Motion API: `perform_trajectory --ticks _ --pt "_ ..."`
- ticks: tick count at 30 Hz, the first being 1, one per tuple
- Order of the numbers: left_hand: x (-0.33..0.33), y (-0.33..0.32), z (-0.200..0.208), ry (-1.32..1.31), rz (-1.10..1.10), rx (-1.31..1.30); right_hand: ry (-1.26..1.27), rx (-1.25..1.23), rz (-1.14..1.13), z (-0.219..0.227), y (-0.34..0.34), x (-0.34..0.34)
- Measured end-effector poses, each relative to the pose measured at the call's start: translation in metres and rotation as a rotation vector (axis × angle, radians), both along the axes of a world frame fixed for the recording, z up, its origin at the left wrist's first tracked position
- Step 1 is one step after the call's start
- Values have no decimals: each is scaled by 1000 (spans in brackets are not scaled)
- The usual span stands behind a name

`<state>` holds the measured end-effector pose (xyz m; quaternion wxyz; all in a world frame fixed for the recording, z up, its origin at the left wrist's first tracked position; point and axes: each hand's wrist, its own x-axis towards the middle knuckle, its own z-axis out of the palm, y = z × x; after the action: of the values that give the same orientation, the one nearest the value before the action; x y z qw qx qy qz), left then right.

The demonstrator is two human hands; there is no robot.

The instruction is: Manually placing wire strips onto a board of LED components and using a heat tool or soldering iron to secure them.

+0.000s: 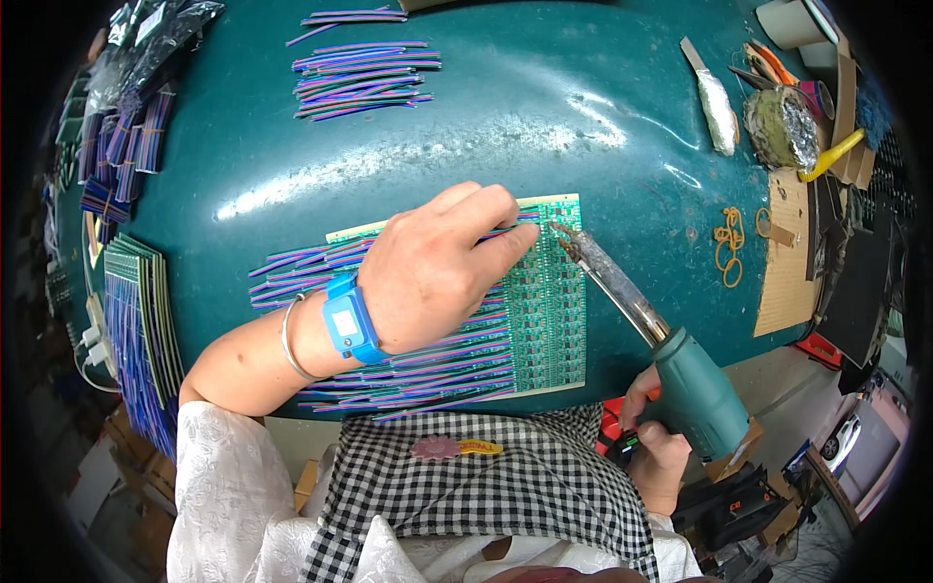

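A green circuit board panel [549,330] lies in front of me, with rows of small parts along its right side. Strips of multicoloured ribbon wire [428,374] run leftward from it in several rows. My left hand [437,262] is over the panel's upper part, its fingers pinched on a thin wire strip at the board; the palm hides most of that strip. In my right hand [656,442] is a green soldering gun [702,394], held by the handle near the table's front edge. Its long metal tip reaches the board close to my left fingertips.
Loose ribbon wires [364,80] lie at the back, and bundled ones [126,146] at the left. Stacked wired panels [136,282] rest at the left edge. To the right are a foil-wrapped blade [717,112], a tape roll [782,126], rubber bands [729,248] and cardboard [785,282].
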<state>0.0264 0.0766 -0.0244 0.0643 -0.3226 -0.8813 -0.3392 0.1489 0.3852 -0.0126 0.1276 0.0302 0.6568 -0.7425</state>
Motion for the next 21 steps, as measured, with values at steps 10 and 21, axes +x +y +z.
perform_trajectory --ticks 10,21 --pt "0 0 0 -7 -3 11 0 38 18 -14 10 12" --pt "2 -1 2 -30 -20 -41 -131 -54 -128 12 -8 -3"
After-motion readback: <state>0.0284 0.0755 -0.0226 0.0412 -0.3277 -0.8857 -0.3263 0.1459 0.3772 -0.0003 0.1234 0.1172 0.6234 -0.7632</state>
